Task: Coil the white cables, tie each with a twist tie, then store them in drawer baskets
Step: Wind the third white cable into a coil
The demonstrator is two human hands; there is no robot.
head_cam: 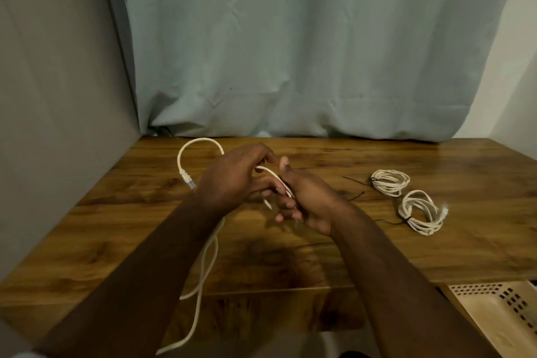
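Note:
A loose white cable arcs over the wooden table at the back left, with its clear plug lying left of my hands. Both hands meet over the table's middle. My left hand has its fingers curled round the cable. My right hand grips the same cable where it crosses my palm. The rest of the cable hangs down past the table's front edge. Two coiled white cables lie to the right, one behind the other, each tied with a dark twist tie.
Loose dark twist ties lie between my hands and the coils. A beige perforated drawer basket shows at the lower right, below the table edge. A pale curtain hangs behind the table, and a grey wall stands to the left.

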